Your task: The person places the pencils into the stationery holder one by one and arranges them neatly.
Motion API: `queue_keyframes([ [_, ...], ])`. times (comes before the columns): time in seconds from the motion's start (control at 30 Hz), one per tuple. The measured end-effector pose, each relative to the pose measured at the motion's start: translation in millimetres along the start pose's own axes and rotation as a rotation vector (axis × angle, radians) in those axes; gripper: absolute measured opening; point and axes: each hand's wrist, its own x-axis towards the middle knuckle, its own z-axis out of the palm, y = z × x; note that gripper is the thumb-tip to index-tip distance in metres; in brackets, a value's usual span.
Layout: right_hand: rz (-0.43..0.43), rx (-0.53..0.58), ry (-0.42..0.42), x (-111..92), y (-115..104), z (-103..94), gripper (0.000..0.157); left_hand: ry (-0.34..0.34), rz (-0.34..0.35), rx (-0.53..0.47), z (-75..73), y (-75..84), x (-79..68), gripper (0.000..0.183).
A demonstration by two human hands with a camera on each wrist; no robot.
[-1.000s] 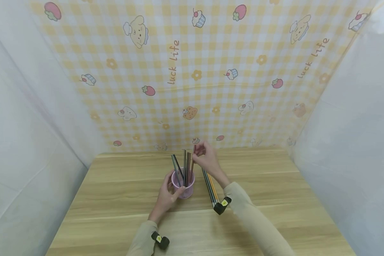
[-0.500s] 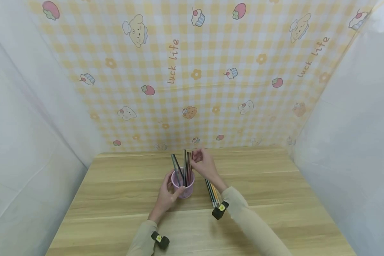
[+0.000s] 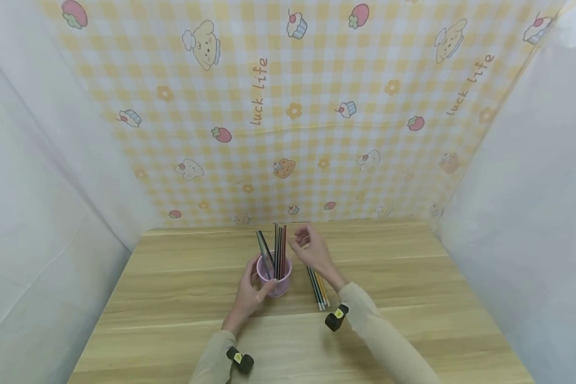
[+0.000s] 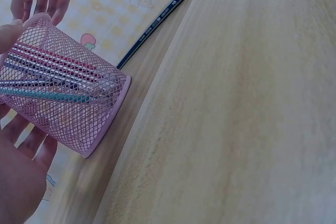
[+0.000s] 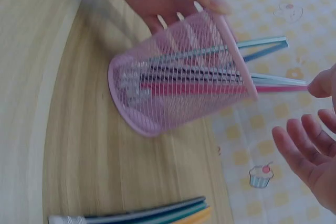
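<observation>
A pink mesh pencil cup [image 3: 279,289] stands upright on the table, and my left hand [image 3: 248,298] grips its side with the thumb near the rim. Several pencils lean inside it; in the right wrist view a red pencil [image 5: 281,88] and a teal pencil [image 5: 262,41] stick out past the rim. Beside the cup, my right hand [image 3: 313,252] hovers with loosely bent fingers and holds nothing. Its thumb is close to the red pencil's end; whether they touch I cannot tell. More pencils [image 3: 318,290], dark and yellow, lie on the table under the right wrist, partly hidden by that hand.
The wooden table [image 3: 182,282] meets a yellow checked cloth backdrop [image 3: 269,144] behind the cup. White sheets [image 3: 43,213] hang at both sides. Each wrist wears a small black camera [image 3: 242,362].
My right hand has lowered a red pencil into the cup, let go of it and drawn slightly to the right. The left hand keeps its hold on the cup.
</observation>
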Motion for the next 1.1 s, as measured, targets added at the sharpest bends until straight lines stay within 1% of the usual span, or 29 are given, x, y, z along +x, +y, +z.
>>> queue_keyframes([
  [0.1, 0.042, 0.0, 0.024, 1, 5, -4.8, 0.027, -0.008, 0.009, 0.013, -1.1, -2.0, -0.8, 0.072],
  [0.2, 0.07, -0.005, 0.044, 2, 12, -10.0, 0.028, -0.019, -0.002, 0.014, -2.6, -2.5, -1.3, 0.074],
  [0.3, 0.071, -0.016, 0.062, 4, 20, -15.1, 0.025, -0.027, -0.01, 0.025, -3.5, -3.1, -0.8, 0.075],
  [0.4, 0.09, -0.031, 0.067, 4, 29, -19.2, 0.021, -0.029, 0.004, 0.038, -4.0, -4.5, 0.1, 0.074],
  [0.47, 0.115, -0.041, 0.058, 3, 35, -21.2, 0.023, -0.023, 0.009, 0.042, -2.9, -11.3, 0.4, 0.074],
  [0.6, 0.159, -0.053, 0.025, 1, 43, -24.2, 0.027, -0.019, 0.015, 0.038, -2.1, -32.2, 1.9, 0.075],
  [0.63, 0.161, -0.054, 0.015, 0, 45, -24.7, 0.029, -0.016, 0.005, 0.032, -1.8, -31.6, 1.9, 0.075],
  [0.7, 0.165, -0.061, -0.001, -2, 48, -25.3, 0.028, -0.02, 0.001, 0.028, -2.7, -35.6, 2.7, 0.075],
  [0.8, 0.174, -0.062, -0.026, -5, 52, -26.0, 0.031, -0.015, -0.019, 0.037, -1.8, -35.0, 3.2, 0.075],
  [0.83, 0.181, -0.067, -0.035, -6, 53, -26.1, 0.031, -0.009, -0.02, 0.038, -1.0, -34.4, 3.3, 0.075],
  [0.87, 0.189, -0.072, -0.042, -7, 55, -26.1, 0.031, -0.008, -0.015, 0.047, -0.8, -39.4, 3.8, 0.076],
  [0.97, 0.213, -0.091, -0.056, -10, 61, -25.5, 0.032, 0.003, -0.01, 0.06, 0.6, -39.2, 4.2, 0.075],
  [1.1, 0.254, -0.131, -0.075, -14, 70, -22.9, 0.028, -0.001, -0.005, 0.056, -0.4, -39.6, 4.0, 0.076],
])
